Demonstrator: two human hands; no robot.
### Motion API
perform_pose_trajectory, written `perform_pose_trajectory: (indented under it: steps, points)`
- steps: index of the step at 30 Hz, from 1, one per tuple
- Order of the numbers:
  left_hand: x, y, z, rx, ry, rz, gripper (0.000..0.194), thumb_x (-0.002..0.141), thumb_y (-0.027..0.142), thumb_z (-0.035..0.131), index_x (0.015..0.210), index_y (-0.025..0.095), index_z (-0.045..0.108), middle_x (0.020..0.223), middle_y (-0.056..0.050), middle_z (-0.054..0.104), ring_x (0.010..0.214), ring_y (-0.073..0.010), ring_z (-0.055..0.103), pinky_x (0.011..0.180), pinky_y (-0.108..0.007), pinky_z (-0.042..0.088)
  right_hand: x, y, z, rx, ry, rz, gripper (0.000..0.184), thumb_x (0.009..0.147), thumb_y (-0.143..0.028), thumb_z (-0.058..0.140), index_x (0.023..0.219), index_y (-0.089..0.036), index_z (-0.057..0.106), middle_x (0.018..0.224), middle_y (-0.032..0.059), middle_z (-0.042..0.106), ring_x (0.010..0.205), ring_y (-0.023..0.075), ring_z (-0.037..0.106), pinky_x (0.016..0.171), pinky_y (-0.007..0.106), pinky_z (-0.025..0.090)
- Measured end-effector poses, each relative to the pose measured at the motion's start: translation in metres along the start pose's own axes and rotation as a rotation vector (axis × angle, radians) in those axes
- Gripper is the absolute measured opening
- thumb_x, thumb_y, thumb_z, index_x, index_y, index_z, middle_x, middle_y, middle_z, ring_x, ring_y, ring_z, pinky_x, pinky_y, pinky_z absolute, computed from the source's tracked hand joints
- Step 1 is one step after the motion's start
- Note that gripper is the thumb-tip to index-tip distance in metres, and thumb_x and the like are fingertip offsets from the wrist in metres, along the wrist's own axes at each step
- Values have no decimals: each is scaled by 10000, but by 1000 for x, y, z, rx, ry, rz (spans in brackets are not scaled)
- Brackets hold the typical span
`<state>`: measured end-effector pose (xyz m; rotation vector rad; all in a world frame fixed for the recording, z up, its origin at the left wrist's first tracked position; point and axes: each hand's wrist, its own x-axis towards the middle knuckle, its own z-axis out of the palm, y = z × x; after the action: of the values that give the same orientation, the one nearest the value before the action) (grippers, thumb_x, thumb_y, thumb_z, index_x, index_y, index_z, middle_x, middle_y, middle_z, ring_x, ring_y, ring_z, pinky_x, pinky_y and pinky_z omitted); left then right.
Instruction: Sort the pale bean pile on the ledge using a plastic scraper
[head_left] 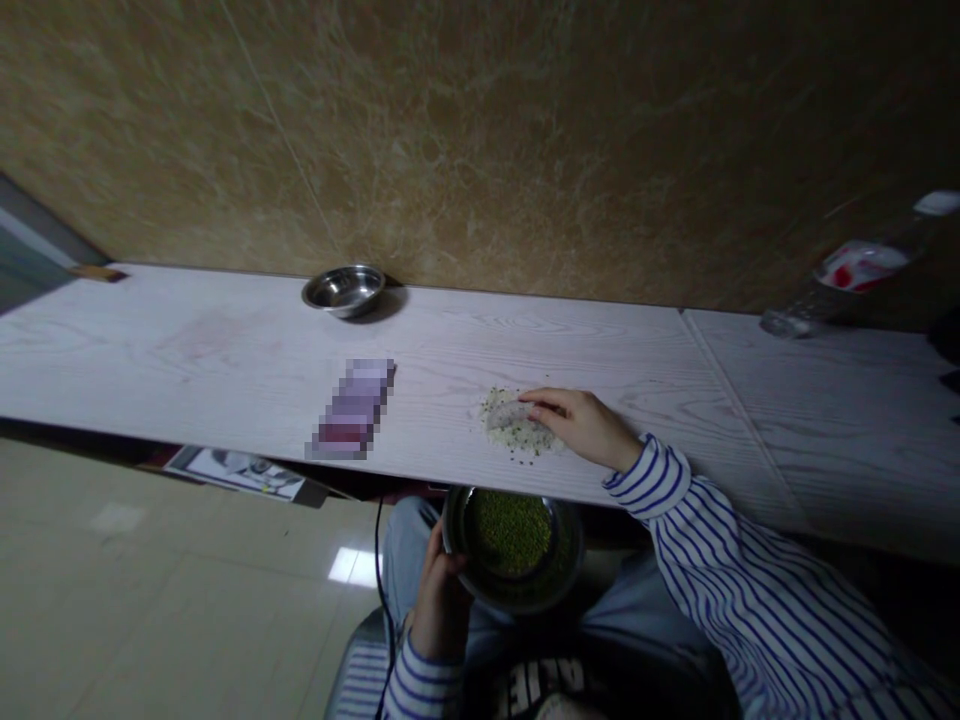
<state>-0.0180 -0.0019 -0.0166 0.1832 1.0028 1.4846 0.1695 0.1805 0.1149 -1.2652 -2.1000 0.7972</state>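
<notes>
My left hand is closed on the rim of a metal bowl, held over my lap just below the table's front edge. Green mung beans cover the bowl's bottom. On the tabletop, a small pile of white rice-like grains is mixed with scattered green beans. My right hand is at the pile's right side, thumb and fingers pinched on a greyish see-through piece, perhaps plastic, lying against the grains. Its exact kind is unclear.
An empty steel bowl stands near the wall. Left of the pile lies a blurred-out flat purple object. A clear plastic bottle stands at the right by the wall. A black cable hangs beside my left leg.
</notes>
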Motion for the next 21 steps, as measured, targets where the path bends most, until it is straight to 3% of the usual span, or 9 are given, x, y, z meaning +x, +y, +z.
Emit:
perform_pose_trajectory:
  steps: [11, 16, 21]
  points:
    - [-7, 3, 3, -14, -40, -30, 538, 672, 257, 779, 1208, 282, 753, 1249, -66, 752, 1292, -410, 584, 988, -476, 531, -21, 3, 3, -19, 5, -38, 285, 940, -166, 619, 1161, -252, 778, 1172, 72, 794, 1071, 239, 750, 983, 455, 582]
    - [-9, 3, 8, -54, 5, -18, 539, 666, 223, 755, 1203, 267, 754, 1224, -73, 763, 1289, -384, 596, 1003, -461, 522, -31, 5, 0, 0, 17, -28, 281, 938, -191, 615, 1155, -254, 782, 1135, 65, 804, 1015, 235, 762, 914, 426, 611]
    - [-11, 2, 8, -36, 10, -20, 544, 677, 228, 732, 1218, 272, 747, 1217, -70, 763, 1277, -390, 599, 952, -444, 539, -44, 8, -3, -1, 102, -23, 263, 939, -229, 616, 1136, -232, 790, 1108, 67, 812, 981, 231, 770, 872, 383, 625]
